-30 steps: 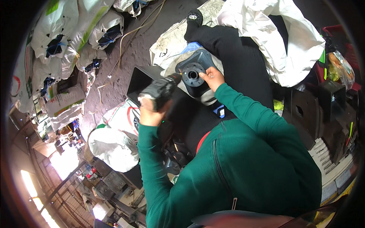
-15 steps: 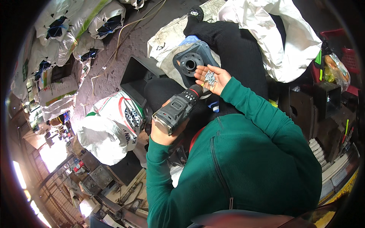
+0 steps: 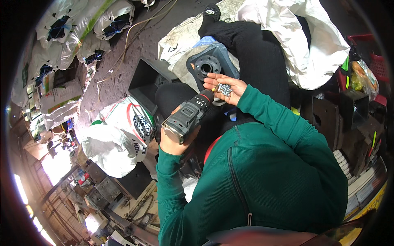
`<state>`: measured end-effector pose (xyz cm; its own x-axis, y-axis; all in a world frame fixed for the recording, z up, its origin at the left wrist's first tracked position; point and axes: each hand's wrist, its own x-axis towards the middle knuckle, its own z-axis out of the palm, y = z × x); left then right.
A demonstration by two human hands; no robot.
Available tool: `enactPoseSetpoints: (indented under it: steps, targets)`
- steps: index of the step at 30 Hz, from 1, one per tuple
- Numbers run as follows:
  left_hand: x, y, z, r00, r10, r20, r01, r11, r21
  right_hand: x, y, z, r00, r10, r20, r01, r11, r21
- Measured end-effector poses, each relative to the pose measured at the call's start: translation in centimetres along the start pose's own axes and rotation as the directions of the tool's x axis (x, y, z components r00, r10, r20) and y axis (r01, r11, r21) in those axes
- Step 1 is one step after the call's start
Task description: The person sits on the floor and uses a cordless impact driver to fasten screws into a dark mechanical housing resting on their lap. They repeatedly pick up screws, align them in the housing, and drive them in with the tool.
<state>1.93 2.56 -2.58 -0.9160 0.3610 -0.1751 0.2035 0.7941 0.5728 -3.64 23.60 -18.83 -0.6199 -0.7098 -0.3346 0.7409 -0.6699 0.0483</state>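
Head view: my left hand (image 3: 171, 144) was wrapped round a grey-black drill (image 3: 186, 119), its nose near the fingertips of my right hand (image 3: 234, 91), which lay palm-up, loosely cupped under silver screws (image 3: 224, 89). Those fingers partly hid the dark flanged part (image 3: 221, 57) between my legs. An open black box (image 3: 141, 84) stood left; white sacking (image 3: 301, 53) and a red crate (image 3: 378, 66) lay right.

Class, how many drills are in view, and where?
1: the drill in the left hand, its front near screws on the right hand. Others may be hidden.
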Motion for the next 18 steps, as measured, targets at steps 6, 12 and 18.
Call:
enactPoseSetpoints:
  steps: [6, 12, 18]
  targets:
    - [-0.1, 0.2, 0.0, 1.0, -0.002, -0.003, 0.002, 1.0, 0.002, 0.6, 1.1, -0.6, 0.998, 0.006, -0.058, -0.004, 0.999, 0.039]
    - [-0.4, 0.2, -0.1, 1.0, 0.012, -0.005, -0.012, 1.0, 0.022, 0.7, 1.3, -0.6, 0.996, 0.01, -0.086, -0.007, 0.999, 0.032]
    - [-0.4, -0.3, -0.4, 0.999, 0.047, 0.017, -0.049, 0.992, 0.115, 0.4, 1.2, -0.2, 0.998, 0.045, -0.04, -0.049, 0.994, -0.103]
